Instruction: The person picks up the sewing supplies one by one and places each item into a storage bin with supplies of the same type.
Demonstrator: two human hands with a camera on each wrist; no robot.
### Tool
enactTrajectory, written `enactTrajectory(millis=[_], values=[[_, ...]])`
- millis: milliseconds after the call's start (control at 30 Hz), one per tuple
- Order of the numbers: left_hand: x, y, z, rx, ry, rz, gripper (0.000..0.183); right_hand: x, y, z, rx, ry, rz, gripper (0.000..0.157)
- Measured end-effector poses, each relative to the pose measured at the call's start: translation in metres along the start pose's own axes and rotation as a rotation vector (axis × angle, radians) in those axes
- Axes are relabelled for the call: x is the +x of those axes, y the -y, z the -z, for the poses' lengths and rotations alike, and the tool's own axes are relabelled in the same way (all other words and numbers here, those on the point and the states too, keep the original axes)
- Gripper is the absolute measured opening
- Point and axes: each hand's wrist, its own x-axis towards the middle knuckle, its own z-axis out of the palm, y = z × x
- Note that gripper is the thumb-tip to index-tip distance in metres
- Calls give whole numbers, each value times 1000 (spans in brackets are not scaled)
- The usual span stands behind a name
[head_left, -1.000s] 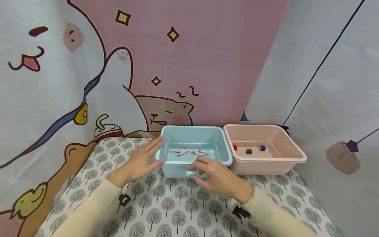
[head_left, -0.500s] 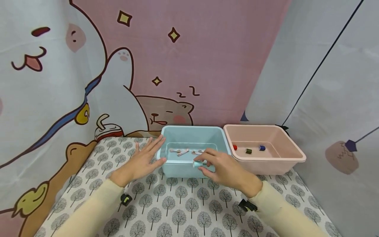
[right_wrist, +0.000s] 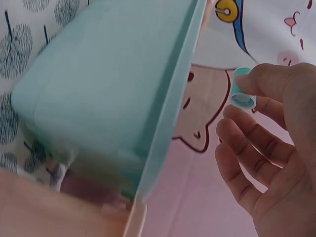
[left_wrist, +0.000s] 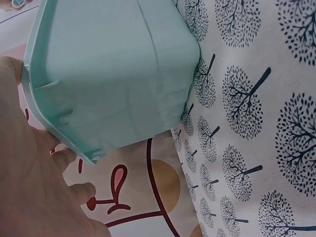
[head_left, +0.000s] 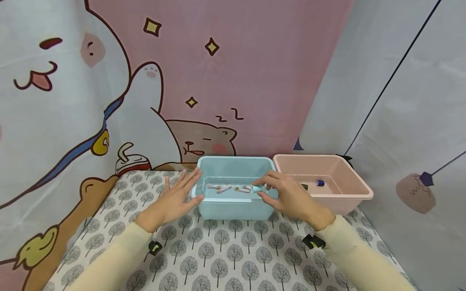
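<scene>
My right hand [head_left: 291,198] pinches a light-blue thread spool [right_wrist: 243,89] between thumb and index finger, the other fingers loosely bent. It is over the right part of the light-blue plastic bin [head_left: 233,208]. In the right wrist view the spool's pale hollow end shows. Spread and straight, the fingers of my left hand [head_left: 172,202] rest at the bin's left rim, as the left wrist view also shows. On the bin's floor lie several small safety pins [head_left: 223,188], pale pink and white.
A pink bin [head_left: 336,202] stands directly right of the blue one. Inside it are a dark-blue spool [head_left: 320,183] and a green spool [head_left: 304,186], partly behind my right hand. Beneath is a tree-print tablecloth [head_left: 218,258], with a cartoon-printed cloth [head_left: 255,81] behind.
My right hand has moved right and slightly up with the spool, from the blue bin's front toward the pink bin, now covering the red spool. My left hand has stayed at the rim.
</scene>
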Motion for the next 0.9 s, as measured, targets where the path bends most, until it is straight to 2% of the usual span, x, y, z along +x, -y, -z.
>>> enactTrajectory(millis=[267,500,733,900], values=[[-1,-1,-1,0,-2,7,86,-4,-26,12,37,5,-54,29],[-2,-2,-3,2,-4,14,86,-6,-43,23,5,6,-113,29],[0,-4,-4,4,-14,17,85,-2,-64,34,-12,-15,-113,30],[0,-3,-4,8,-12,20,85,-1,-80,41,-19,-14,-146,32]])
